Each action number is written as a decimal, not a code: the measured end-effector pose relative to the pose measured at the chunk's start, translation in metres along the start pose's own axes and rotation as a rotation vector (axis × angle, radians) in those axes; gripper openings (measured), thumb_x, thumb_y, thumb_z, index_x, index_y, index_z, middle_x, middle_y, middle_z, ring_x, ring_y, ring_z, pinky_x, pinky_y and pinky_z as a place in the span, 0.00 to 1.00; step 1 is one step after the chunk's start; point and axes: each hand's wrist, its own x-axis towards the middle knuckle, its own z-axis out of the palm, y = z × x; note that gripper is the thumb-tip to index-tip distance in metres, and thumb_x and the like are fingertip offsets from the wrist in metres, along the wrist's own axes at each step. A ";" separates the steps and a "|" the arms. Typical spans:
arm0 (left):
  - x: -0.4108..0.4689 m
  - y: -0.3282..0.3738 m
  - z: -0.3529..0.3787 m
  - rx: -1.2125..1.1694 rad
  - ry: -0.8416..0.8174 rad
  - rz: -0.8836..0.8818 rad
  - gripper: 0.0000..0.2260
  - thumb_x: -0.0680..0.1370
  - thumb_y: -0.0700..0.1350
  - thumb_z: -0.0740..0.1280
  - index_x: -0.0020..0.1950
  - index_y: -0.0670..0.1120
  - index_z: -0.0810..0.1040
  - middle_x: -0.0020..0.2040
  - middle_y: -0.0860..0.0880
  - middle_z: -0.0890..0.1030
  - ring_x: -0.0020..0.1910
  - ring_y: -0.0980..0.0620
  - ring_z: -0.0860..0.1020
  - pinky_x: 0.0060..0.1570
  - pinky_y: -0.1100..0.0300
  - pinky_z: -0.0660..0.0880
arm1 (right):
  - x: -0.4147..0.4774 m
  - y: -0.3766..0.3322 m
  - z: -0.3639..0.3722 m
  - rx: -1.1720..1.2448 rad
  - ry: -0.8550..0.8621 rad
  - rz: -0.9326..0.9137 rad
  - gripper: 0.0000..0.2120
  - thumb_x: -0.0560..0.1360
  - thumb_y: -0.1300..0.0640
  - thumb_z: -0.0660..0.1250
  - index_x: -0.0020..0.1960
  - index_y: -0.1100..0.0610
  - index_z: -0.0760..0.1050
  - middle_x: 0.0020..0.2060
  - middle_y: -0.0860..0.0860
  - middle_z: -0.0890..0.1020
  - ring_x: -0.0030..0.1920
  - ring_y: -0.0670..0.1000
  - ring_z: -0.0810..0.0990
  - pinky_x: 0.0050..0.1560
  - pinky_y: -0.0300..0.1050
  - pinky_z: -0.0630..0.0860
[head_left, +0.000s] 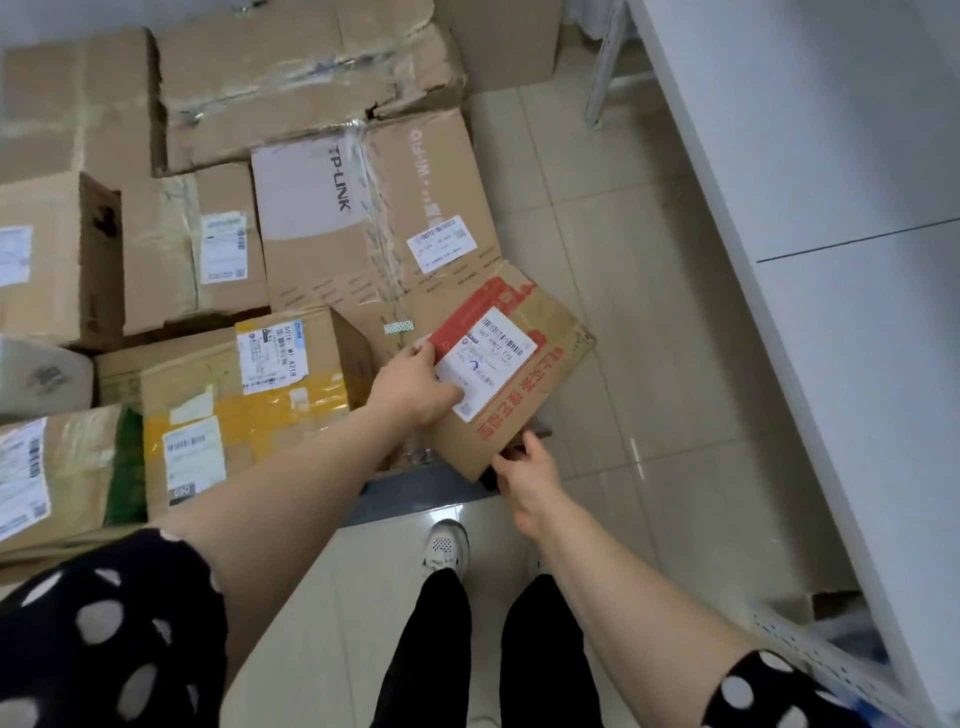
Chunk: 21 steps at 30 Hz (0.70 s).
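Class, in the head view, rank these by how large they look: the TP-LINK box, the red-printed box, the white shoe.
1. TP-LINK box
2. red-printed box, held up, perhaps nearer the camera
3. white shoe

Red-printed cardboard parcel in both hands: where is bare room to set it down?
Bare beige floor tiles lie right of the red-printed cardboard parcel, between the brown TP-LINK carton and the white shelving unit. Left is crowded: labelled brown cartons packed together.
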 end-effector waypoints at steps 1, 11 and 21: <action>0.002 -0.003 0.003 0.072 0.005 0.005 0.33 0.72 0.55 0.68 0.74 0.48 0.61 0.69 0.47 0.67 0.65 0.44 0.70 0.62 0.50 0.72 | 0.004 -0.002 -0.002 -0.083 0.067 -0.016 0.22 0.76 0.72 0.60 0.65 0.54 0.70 0.60 0.55 0.77 0.56 0.53 0.75 0.54 0.44 0.74; -0.007 0.003 0.051 0.609 -0.132 0.148 0.60 0.64 0.71 0.69 0.76 0.44 0.33 0.75 0.38 0.31 0.74 0.38 0.31 0.71 0.34 0.43 | 0.055 -0.100 -0.031 -0.850 0.218 -0.437 0.33 0.78 0.61 0.63 0.77 0.63 0.49 0.76 0.58 0.54 0.76 0.54 0.53 0.74 0.44 0.50; -0.012 0.008 0.040 0.741 -0.117 0.273 0.42 0.78 0.43 0.66 0.78 0.43 0.36 0.77 0.44 0.33 0.77 0.43 0.37 0.73 0.42 0.55 | 0.031 -0.078 -0.065 -1.029 0.273 -0.275 0.19 0.77 0.55 0.66 0.65 0.60 0.68 0.62 0.60 0.66 0.59 0.59 0.73 0.61 0.44 0.69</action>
